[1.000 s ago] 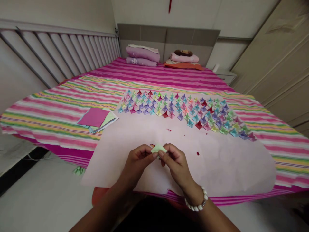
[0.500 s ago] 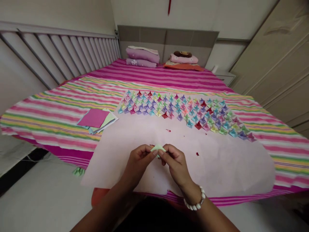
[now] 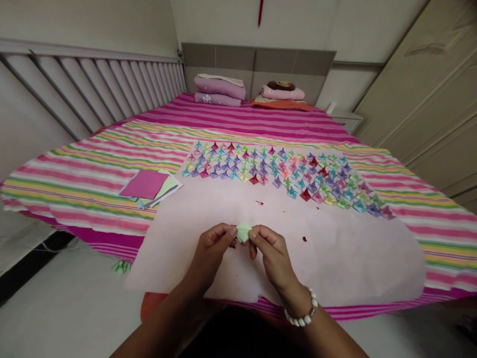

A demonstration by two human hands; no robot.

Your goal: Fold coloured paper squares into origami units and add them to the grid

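Observation:
A small pale green folded paper [image 3: 244, 232], now diamond-shaped, is held over the large pale sheet [image 3: 179, 258]. Its left corner is pinched between the thumb and fingers of my left hand [image 3: 214, 243]. My right hand [image 3: 269, 247], with a white bead bracelet at the wrist, pinches the right corner. Beyond my hands, rows of small folded paper pieces [image 3: 263, 166] in many colours stand along the sheet's far side. Small red scraps [image 3: 304, 239] lie on the sheet near my right hand.
Square coloured papers [image 3: 145, 184] are stacked on the striped bedspread [image 3: 93, 164] at the left. Folded bedding [image 3: 219, 89] and a pillow pile [image 3: 283, 94] sit by the headboard [image 3: 257, 59]. Green folded pieces [image 3: 121, 267] show below the bed's left edge.
The green paper has turned from a flat triangle-like shape into an open diamond. My fingertips have moved apart to its left and right corners.

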